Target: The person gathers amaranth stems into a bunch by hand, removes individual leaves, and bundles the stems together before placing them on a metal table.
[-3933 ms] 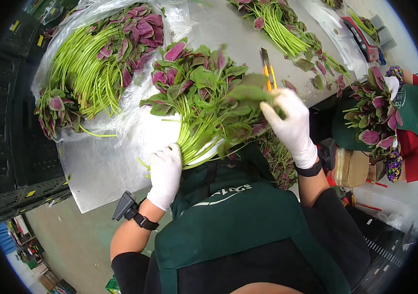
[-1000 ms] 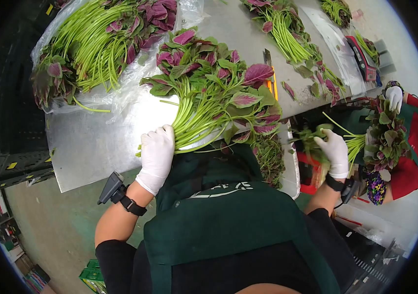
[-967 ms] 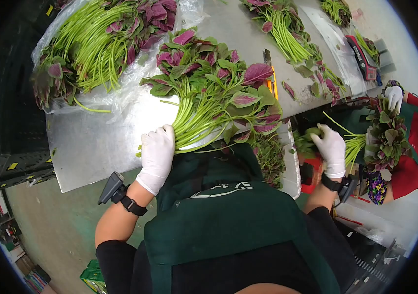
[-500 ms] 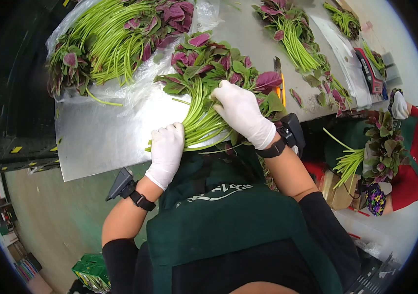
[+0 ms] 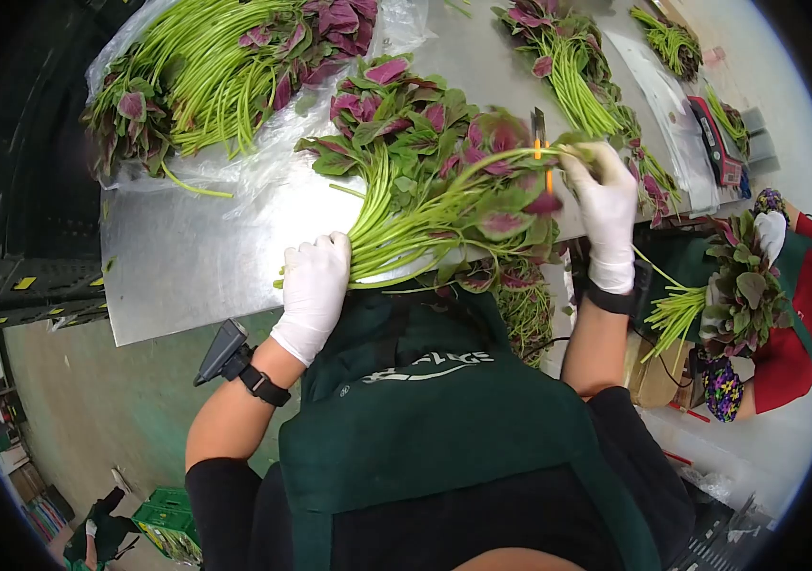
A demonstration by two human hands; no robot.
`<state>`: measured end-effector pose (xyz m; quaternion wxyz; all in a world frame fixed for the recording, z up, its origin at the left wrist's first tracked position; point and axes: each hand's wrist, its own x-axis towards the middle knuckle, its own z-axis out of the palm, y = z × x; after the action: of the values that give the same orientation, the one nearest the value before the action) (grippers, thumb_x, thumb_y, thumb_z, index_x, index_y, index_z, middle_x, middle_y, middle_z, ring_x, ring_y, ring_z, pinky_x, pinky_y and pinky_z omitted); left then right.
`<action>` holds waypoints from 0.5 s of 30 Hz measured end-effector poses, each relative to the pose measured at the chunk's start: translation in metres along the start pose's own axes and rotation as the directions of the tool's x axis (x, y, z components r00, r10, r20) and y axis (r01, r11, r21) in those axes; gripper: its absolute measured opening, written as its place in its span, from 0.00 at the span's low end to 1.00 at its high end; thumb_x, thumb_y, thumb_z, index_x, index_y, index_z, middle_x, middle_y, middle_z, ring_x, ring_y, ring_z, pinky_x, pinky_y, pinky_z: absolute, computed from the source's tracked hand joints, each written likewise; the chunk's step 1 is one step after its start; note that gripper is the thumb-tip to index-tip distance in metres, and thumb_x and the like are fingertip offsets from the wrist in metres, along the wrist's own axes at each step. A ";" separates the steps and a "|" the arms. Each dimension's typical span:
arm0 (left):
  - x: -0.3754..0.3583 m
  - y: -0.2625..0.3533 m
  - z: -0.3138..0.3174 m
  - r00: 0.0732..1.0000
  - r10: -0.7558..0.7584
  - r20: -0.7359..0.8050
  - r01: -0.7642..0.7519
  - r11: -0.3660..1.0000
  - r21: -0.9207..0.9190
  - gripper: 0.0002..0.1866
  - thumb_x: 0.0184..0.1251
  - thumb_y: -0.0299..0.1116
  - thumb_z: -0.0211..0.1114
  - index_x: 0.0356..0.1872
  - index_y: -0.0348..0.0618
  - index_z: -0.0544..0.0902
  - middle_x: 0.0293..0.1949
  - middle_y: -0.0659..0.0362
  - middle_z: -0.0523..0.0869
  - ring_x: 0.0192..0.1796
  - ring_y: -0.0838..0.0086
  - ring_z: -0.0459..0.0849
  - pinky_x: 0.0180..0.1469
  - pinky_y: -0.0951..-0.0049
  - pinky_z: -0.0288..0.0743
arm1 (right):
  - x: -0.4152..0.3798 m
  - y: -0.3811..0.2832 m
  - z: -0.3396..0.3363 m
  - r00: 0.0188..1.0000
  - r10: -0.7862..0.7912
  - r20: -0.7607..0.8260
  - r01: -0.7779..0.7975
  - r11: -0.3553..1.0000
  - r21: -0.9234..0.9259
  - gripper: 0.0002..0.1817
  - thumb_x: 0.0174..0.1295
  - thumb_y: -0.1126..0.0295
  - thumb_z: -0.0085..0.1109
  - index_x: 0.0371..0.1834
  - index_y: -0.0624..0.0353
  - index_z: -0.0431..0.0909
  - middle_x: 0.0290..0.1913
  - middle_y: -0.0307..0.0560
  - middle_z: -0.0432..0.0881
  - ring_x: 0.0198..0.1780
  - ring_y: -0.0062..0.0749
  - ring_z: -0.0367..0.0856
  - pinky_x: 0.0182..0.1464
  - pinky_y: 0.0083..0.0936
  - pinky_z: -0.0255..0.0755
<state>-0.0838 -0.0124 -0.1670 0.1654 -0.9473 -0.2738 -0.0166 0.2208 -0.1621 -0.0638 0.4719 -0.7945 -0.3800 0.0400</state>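
My gloved left hand (image 5: 314,285) is wrapped around the lower stems of an amaranth bunch (image 5: 401,228) at the table's near edge. The bunch's purple-and-green leaves fan out away from me and to the right. My gloved right hand (image 5: 604,195) is off to the right, its fingertips pinched on the end of a single amaranth stem (image 5: 511,155) that stretches out from the bunch. Under that stem, an orange-handled utility knife (image 5: 538,127) lies on the table, partly covered by it.
A large amaranth pile (image 5: 206,76) sits on clear plastic at the back left of the metal table (image 5: 178,257). More bunches (image 5: 573,81) lie at the back right, near a red scale (image 5: 713,143). A co-worker at right holds amaranth (image 5: 744,276). Below left stands a green crate (image 5: 168,519).
My right hand has moved from over the bunch out to the right, drawing a stem with it. My left hand keeps its hold. Another person has appeared at lower left.
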 end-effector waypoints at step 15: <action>0.002 0.001 0.002 0.999 0.044 0.030 -0.046 0.996 0.077 0.09 0.60 0.31 0.58 0.42 0.45 0.75 0.27 0.64 0.77 0.29 0.74 0.78 0.34 0.68 0.67 | -0.053 -0.025 -0.069 0.994 0.019 0.107 0.033 0.887 -0.461 0.19 0.53 0.75 0.66 0.50 0.57 0.81 0.49 0.50 0.83 0.49 0.41 0.84 0.50 0.28 0.77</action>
<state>-0.0815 -0.0112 -0.1684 0.1983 -0.9463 -0.2551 0.0111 0.1980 -0.2388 -0.0221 0.2482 -0.8792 -0.4065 -0.0097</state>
